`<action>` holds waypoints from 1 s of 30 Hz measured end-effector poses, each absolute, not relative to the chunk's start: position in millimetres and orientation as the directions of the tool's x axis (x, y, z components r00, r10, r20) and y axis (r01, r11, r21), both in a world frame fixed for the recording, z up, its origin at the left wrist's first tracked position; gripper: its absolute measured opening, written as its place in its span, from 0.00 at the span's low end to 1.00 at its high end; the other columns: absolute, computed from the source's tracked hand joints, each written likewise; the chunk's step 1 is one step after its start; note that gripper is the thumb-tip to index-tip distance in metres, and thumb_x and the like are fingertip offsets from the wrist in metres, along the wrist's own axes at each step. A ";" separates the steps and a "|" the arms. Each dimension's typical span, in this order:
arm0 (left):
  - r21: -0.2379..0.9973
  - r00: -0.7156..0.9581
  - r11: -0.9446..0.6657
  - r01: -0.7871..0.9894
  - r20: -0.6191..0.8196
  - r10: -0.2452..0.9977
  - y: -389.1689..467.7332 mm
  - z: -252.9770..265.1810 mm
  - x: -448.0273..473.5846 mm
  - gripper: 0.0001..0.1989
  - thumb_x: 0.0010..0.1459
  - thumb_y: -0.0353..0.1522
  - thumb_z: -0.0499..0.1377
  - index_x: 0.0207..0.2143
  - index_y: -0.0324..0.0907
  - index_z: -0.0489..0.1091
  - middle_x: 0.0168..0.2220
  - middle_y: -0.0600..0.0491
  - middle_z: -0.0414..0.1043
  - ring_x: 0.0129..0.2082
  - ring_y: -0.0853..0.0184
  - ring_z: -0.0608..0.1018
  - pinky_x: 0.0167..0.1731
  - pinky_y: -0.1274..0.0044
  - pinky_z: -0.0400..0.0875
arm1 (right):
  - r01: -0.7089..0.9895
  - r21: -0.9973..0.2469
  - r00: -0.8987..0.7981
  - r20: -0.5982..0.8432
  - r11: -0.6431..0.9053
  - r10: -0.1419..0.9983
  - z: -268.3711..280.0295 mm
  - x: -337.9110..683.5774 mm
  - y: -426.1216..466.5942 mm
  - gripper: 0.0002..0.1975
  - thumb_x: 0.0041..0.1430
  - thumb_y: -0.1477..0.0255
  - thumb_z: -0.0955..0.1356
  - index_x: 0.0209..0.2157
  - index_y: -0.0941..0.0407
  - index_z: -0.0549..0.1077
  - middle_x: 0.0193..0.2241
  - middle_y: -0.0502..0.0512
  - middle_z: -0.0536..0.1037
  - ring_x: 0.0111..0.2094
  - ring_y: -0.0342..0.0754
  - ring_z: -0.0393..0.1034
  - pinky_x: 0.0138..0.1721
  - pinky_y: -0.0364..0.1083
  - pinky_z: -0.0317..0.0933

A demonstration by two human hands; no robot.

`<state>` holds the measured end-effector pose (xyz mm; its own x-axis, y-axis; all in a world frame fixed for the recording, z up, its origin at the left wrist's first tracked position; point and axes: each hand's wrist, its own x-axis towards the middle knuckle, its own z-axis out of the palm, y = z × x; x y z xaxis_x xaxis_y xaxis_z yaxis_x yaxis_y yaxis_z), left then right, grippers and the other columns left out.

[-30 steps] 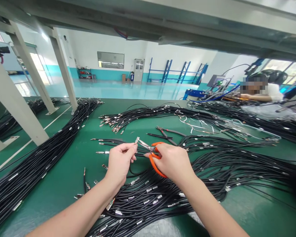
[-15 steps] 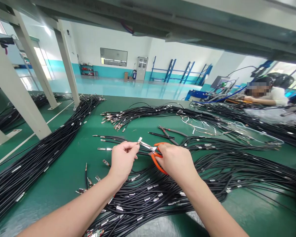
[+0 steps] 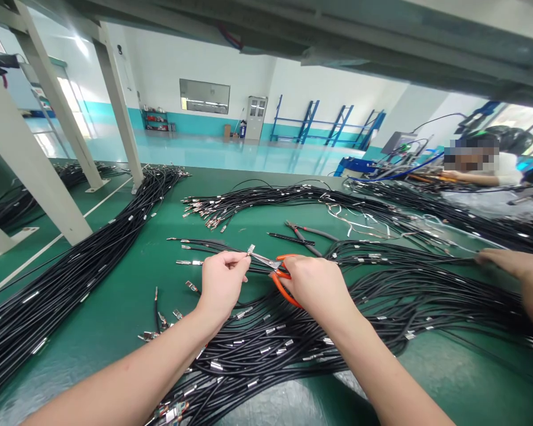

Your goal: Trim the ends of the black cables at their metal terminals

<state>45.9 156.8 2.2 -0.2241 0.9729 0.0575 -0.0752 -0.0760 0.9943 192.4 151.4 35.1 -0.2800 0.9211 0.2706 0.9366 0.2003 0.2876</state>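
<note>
My left hand (image 3: 224, 275) is closed in a pinch, with a small silver metal terminal (image 3: 251, 249) sticking up at its fingertips. Whatever wire joins this terminal is hidden by the fingers. Orange-handled scissors (image 3: 287, 290) are gripped in my right hand (image 3: 317, 278). Their narrow blades point left, and the tips meet the terminal beside my left fingertips. Under both hands runs a thick bundle of black cables (image 3: 284, 328) with silver terminals and white labels. Several loose cable ends (image 3: 184, 262) lie just left of my left hand.
Behind my hands lie pliers (image 3: 313, 231) and a black pen-like tool (image 3: 288, 238). More cable bundles stretch along the left (image 3: 93, 260) and the back (image 3: 266, 195) of the green table. White posts (image 3: 119, 106) stand at left. A co-worker's hand (image 3: 510, 263) reaches in from the right; another person sits beyond.
Another person's hand has come in over the cables at the right edge. My hands and the scissors stay nearly in place; the view has shifted slightly.
</note>
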 end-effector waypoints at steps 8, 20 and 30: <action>0.996 -0.241 -0.067 -0.058 0.051 0.969 157.8 0.7 45.8 0.06 0.42 0.30 0.61 0.24 0.35 0.74 0.19 0.53 0.71 0.15 0.74 0.68 0.15 0.82 0.61 | 0.934 0.298 -0.271 0.232 0.197 0.934 37.3 189.4 150.4 0.09 0.52 0.68 0.66 0.23 0.58 0.72 0.21 0.55 0.76 0.23 0.50 0.70 0.20 0.42 0.45; 0.996 -0.223 -0.075 -0.048 0.063 0.973 159.6 -0.3 44.6 0.08 0.43 0.31 0.60 0.26 0.35 0.74 0.21 0.53 0.72 0.16 0.74 0.69 0.16 0.82 0.62 | 0.953 0.229 -0.253 0.228 0.201 0.940 26.6 191.5 156.4 0.15 0.53 0.61 0.65 0.24 0.58 0.73 0.21 0.56 0.76 0.24 0.50 0.70 0.21 0.43 0.45; 0.997 -0.215 -0.065 -0.038 0.055 0.975 158.7 0.5 44.4 0.09 0.45 0.32 0.60 0.28 0.34 0.74 0.23 0.52 0.72 0.17 0.74 0.68 0.17 0.82 0.61 | 0.986 0.008 -0.154 0.411 0.165 0.899 28.6 191.4 154.4 0.22 0.51 0.51 0.62 0.20 0.56 0.68 0.17 0.54 0.73 0.20 0.48 0.66 0.20 0.42 0.43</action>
